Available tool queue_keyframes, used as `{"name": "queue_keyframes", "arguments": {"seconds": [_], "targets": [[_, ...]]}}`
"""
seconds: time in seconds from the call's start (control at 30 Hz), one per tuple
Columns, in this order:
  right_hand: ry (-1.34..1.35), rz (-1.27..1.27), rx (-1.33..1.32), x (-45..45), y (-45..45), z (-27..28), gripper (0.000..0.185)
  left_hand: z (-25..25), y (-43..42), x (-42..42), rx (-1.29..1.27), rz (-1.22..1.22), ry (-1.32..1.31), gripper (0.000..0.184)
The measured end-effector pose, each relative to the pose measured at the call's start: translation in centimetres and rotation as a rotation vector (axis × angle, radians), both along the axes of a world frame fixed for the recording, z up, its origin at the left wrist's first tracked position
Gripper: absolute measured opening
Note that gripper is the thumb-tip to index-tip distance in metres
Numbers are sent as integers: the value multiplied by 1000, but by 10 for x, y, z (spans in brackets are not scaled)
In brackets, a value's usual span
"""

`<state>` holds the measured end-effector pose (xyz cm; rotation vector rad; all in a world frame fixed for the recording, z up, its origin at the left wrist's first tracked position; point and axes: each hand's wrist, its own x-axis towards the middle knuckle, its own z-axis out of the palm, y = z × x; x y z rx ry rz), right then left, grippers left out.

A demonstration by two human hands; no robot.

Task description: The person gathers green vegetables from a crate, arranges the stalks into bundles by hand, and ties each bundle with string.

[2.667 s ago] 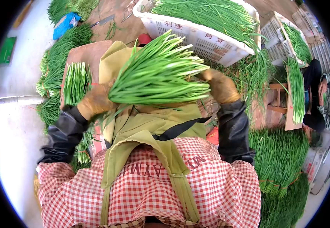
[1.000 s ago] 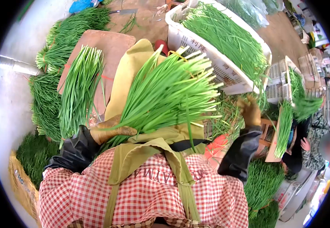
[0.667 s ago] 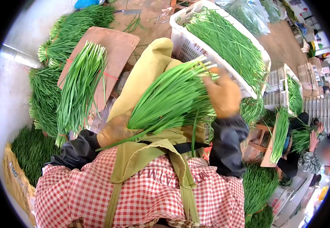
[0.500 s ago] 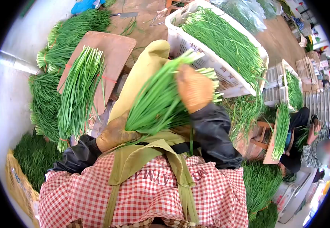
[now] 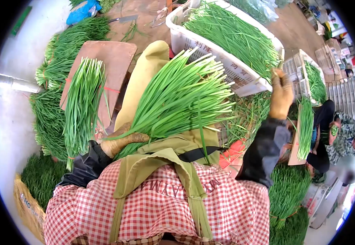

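In my gloved left hand [image 5: 124, 141], a fanned bunch of garlic chives [image 5: 177, 94] is gripped near the leafy end. The pale cut ends spread up and to the right across my lap. My gloved right hand [image 5: 281, 96] is beside the near right corner of the white crate [image 5: 222, 67], its fingers pinched together. A thin strand seems to stick up from the fingertips, too small to name. More loose chives [image 5: 234, 36] fill the crate. To my left, a tied bunch of chives [image 5: 83, 106] lies across a brown board [image 5: 108, 53].
Tied chive bundles [image 5: 51, 118] are stacked by the left wall, and others [image 5: 290, 192] stand at lower right. A knife [image 5: 124, 18] lies on the floor ahead. Loose trimmings [image 5: 247, 116] litter the floor beside the crate. Another person [image 5: 341, 130] sits at right near a board of chives [image 5: 305, 130].
My right hand has left the bunch and moved right to the crate's corner. The bunch is now fanned out in my left hand, which stays near the same place.
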<state>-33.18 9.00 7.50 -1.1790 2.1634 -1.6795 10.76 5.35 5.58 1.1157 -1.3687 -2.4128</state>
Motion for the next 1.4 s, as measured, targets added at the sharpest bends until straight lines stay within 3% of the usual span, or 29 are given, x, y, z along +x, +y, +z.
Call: {"name": "queue_keyframes", "arguments": {"seconds": [0.07, 0.1, 0.13, 0.17, 0.2, 0.27, 0.43, 0.5, 0.53, 0.57, 0.6, 0.67, 0.73, 0.8, 0.87, 0.93, 0.97, 1.0, 1.07, 1.1, 1.2, 1.23, 1.27, 1.33, 1.37, 1.4], "targets": [[-156, 139, 90, 66, -2, 13, 24, -2, 1, -2, -104, -73, -43, 55], [30, 306, 199, 69, -5, -14, 30, -5, 3, -3, -84, -34, -27, 55], [254, 317, 296, 84, -11, -29, 32, -7, 4, -5, -84, -39, -34, 55], [277, 294, 399, 95, -17, -36, 31, -8, 5, -8, -88, -29, -50, 54], [216, 273, 381, 97, -24, -53, 31, -11, 5, -10, -93, -15, -64, 54], [-303, 303, 244, 98, -33, -70, 26, -22, 1, -4, -62, -29, -59, 56], [-654, 378, -38, 49, -33, -72, 30, 3, 3, -10, 50, 38, -59, 60], [-529, 22, 55, -12, -20, -84, 27, 4, 3, -9, 105, 71, -55, 61], [-317, -118, 147, -60, -8, -110, 33, 2, 1, -8, 84, 54, -67, 61], [300, -296, 662, -79, 8, -100, 46, -1, 1, -7, 64, 37, -78, 62], [368, -346, 806, -75, 19, -82, 52, -3, -1, -7, 65, 40, -70, 62], [203, -304, 728, -50, 20, -50, 48, -7, -2, -8, 26, -9, -32, 62], [23, -75, 462, 11, 5, -21, 42, -8, 0, -9, 52, 0, -24, 63], [23, 192, 461, 65, -11, -15, 31, -9, 0, -10, 57, -2, -17, 65], [451, 295, 578, 106, -24, -14, 24, -15, 3, -7, -21, 1, -71, 63], [347, 409, 573, 122, -46, -39, 21, -15, 0, 0, -88, -46, -240, 62], [85, 498, 457, 119, -56, -51, 23, -15, -3, 1, -156, -92, -401, 61], [86, 503, 452, 105, -55, -54, 23, -17, 0, 2, -159, -86, -403, 61], [-1420, 1052, 63, 92, -53, -31, 19, -25, 13, 4, -23, 215, -127, 57], [-1409, 936, -45, 96, -47, -18, 15, -30, 6, 6, -113, 110, -156, 53], [-1233, 914, -508, 62, -23, 12, 16, -34, 5, 2, -168, 126, -142, 49], [-1135, 869, -672, 45, -10, 17, 17, -33, 2, 2, -164, 129, -140, 49], [-892, 890, -662, 33, 9, 24, 21, -29, -2, 3, -262, 13, -154, 44], [-643, 517, -339, 60, 23, 32, 27, -19, -3, 0, -360, -96, -162, 41], [8, 493, 400, 40, 29, -15, 35, -13, 1, -4, -372, -23, -174, 41], [-108, 847, 411, 49, 61, -58, 56, -14, 6, -3, -375, 16, -176, 41]]}}
